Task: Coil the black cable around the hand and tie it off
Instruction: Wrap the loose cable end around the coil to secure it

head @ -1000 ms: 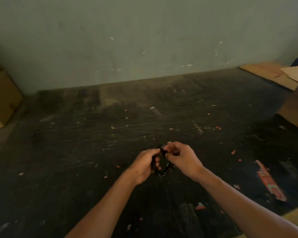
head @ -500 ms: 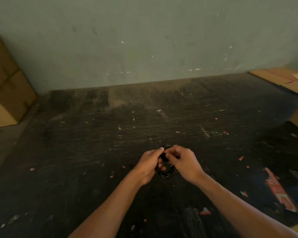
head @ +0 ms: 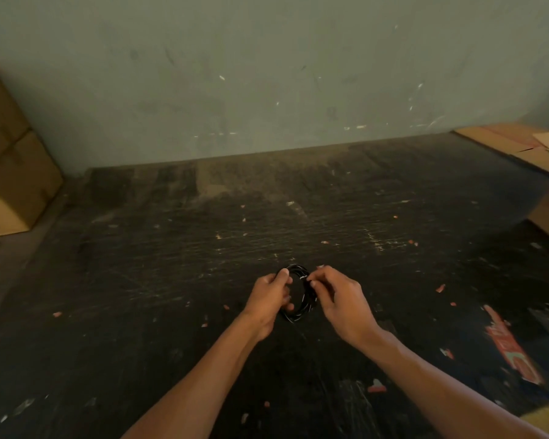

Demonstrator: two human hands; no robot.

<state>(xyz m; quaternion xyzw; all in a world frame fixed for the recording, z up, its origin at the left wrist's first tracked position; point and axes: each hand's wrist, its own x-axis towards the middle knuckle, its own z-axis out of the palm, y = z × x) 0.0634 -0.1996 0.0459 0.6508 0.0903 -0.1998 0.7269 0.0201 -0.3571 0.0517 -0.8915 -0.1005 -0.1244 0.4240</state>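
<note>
The black cable [head: 302,307] is wound into a small round coil, held upright above the dark floor between both hands. My left hand [head: 268,299] grips the coil's left side, thumb on its top edge. My right hand [head: 338,297] pinches the coil's right side near the top with thumb and fingertips. The coil's open middle shows between the two hands. Any loose end of the cable is hidden by the fingers.
The dark scuffed floor [head: 203,264] carries scattered small scraps and a red torn wrapper [head: 509,346] at the right. Stacked cardboard boxes [head: 10,172] stand at the left against the grey-green wall [head: 267,74]. Flattened cardboard [head: 520,144] lies at the far right.
The hands have drawn slightly apart, so the coil's ring now shows open between them. The view has shifted, showing more of the boxes at the left.
</note>
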